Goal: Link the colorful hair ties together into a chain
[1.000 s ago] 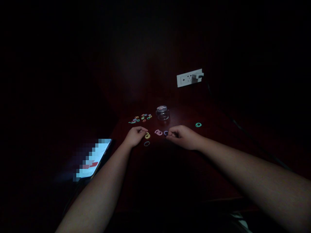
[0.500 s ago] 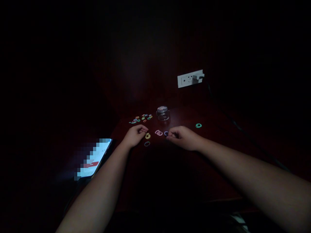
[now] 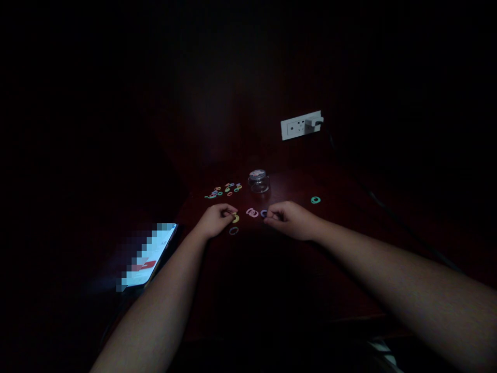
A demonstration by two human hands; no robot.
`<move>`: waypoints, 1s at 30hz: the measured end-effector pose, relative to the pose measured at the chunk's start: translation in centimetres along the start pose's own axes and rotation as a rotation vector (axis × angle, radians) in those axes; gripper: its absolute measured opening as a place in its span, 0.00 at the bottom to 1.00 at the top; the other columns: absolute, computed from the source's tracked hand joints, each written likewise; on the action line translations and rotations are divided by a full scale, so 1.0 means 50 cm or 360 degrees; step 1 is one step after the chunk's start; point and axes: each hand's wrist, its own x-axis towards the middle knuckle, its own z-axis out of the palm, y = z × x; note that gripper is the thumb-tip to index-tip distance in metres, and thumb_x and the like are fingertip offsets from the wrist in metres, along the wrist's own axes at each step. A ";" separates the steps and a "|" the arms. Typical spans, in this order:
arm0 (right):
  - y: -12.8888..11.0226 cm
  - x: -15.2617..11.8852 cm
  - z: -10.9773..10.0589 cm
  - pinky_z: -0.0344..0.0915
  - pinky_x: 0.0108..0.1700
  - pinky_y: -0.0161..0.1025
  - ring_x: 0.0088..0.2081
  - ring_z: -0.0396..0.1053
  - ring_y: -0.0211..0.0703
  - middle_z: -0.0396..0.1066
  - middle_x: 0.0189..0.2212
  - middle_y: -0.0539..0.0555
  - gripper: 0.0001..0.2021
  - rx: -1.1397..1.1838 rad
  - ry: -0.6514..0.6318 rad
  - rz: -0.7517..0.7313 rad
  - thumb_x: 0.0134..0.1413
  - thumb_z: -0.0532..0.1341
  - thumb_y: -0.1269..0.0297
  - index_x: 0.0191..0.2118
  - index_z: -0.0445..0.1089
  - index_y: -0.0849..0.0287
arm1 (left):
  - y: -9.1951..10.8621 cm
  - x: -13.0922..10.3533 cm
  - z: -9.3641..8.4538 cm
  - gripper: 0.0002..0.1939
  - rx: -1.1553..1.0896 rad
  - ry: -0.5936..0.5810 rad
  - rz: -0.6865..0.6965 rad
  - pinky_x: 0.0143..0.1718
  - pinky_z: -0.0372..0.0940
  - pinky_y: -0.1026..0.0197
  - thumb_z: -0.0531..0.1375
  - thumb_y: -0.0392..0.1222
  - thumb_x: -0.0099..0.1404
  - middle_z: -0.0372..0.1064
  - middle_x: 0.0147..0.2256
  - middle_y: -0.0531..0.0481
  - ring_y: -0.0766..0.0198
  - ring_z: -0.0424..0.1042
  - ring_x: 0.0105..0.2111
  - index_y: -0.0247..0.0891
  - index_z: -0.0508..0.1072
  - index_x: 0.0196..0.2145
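- In the head view, the left hand (image 3: 213, 221) is held with bent fingers at the yellow rings (image 3: 236, 219); whether any is pinched cannot be told.
- The right hand (image 3: 289, 220) is curled at the purple ring (image 3: 262, 213), which is partly covered; its grip cannot be told either.
- Pink rings (image 3: 253, 213) are seen between the hands, a green ring (image 3: 312, 200) well apart to the right, and mixed rings (image 3: 228, 189) beside the lidded jar (image 3: 259, 182).
- The step in hand is judged to be the placing of rings by colour.
- Precise fingertip contact is called for next, with neighbouring groups left undisturbed.
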 end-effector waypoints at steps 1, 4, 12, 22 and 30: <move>0.000 0.000 0.000 0.47 0.22 0.31 0.20 0.52 0.30 0.56 0.17 0.46 0.12 0.0007 -0.0001 0.0005 0.51 0.54 0.59 0.23 0.61 0.61 | 0.000 0.001 -0.001 0.14 0.0015 0.0015 0.0002 0.32 0.63 0.63 0.57 0.44 0.54 0.72 0.32 0.48 0.63 0.69 0.31 0.34 0.74 0.37; 0.001 0.000 0.001 0.47 0.22 0.30 0.20 0.52 0.31 0.57 0.17 0.46 0.12 0.0024 -0.0009 0.0020 0.51 0.54 0.59 0.23 0.61 0.61 | 0.000 0.002 -0.004 0.14 0.0046 0.0108 0.0006 0.32 0.63 0.62 0.56 0.45 0.56 0.73 0.33 0.48 0.63 0.69 0.31 0.35 0.74 0.36; 0.008 0.003 0.004 0.48 0.23 0.30 0.20 0.52 0.30 0.58 0.18 0.46 0.12 0.0024 0.0030 -0.0006 0.52 0.54 0.59 0.24 0.61 0.61 | 0.034 -0.003 0.011 0.15 -0.0439 0.0340 0.0160 0.31 0.65 0.63 0.60 0.45 0.55 0.71 0.31 0.46 0.65 0.70 0.29 0.32 0.72 0.36; -0.003 -0.001 0.007 0.46 0.20 0.29 0.19 0.53 0.29 0.61 0.18 0.46 0.14 0.0097 0.0000 0.0054 0.47 0.59 0.54 0.30 0.66 0.62 | 0.120 -0.039 0.059 0.09 -0.0441 0.0310 0.0450 0.23 0.63 0.70 0.63 0.42 0.53 0.71 0.26 0.49 0.71 0.68 0.23 0.33 0.71 0.30; -0.017 -0.003 0.006 0.47 0.21 0.29 0.19 0.52 0.29 0.58 0.18 0.45 0.08 0.0167 0.0048 -0.0010 0.49 0.57 0.62 0.28 0.66 0.63 | 0.123 -0.042 0.069 0.13 -0.0529 0.0239 0.0549 0.32 0.70 0.64 0.63 0.40 0.53 0.73 0.32 0.46 0.64 0.74 0.31 0.34 0.72 0.37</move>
